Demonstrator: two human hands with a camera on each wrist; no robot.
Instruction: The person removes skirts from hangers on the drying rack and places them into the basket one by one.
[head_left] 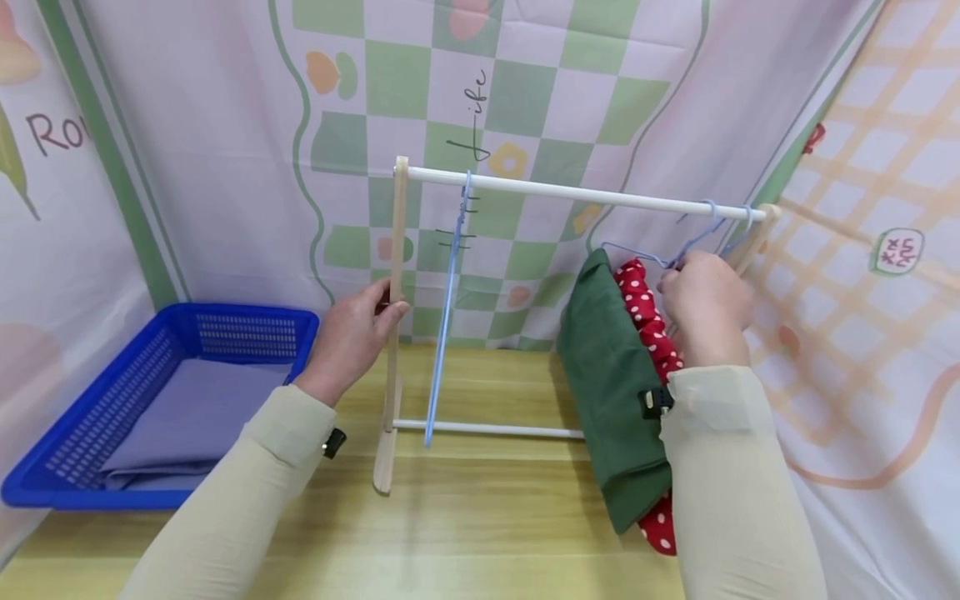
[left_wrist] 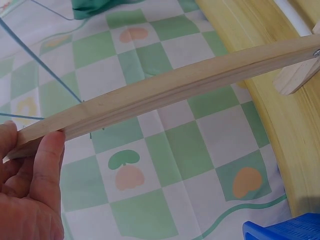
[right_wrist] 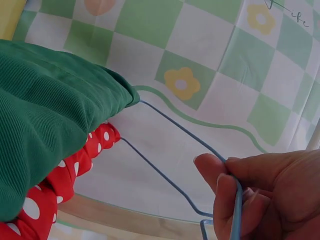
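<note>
In the head view, the left hand (head_left: 348, 337) grips the wooden left post (head_left: 396, 242) of a small clothes rack, thumb in front. The left wrist view shows its thumb and fingers around the post (left_wrist: 175, 82). At the rack's right end, the right hand (head_left: 708, 304) pinches a blue wire hanger (right_wrist: 182, 127) near its neck. A green ribbed garment (head_left: 615, 375) hangs on that hanger. Behind it, a red garment with white dots (head_left: 647, 308) hangs on another blue hanger. Near the left post, a bare blue hanger (head_left: 448, 308) hangs from the white top rod (head_left: 585, 193).
A blue plastic basket (head_left: 30, 487) stands at the left, with a folded greyish-purple cloth (head_left: 195, 408) inside. The rack's lower white rod (head_left: 487, 429) runs just above the wooden tabletop (head_left: 480, 517). Printed curtains (head_left: 210, 167) enclose the back and sides.
</note>
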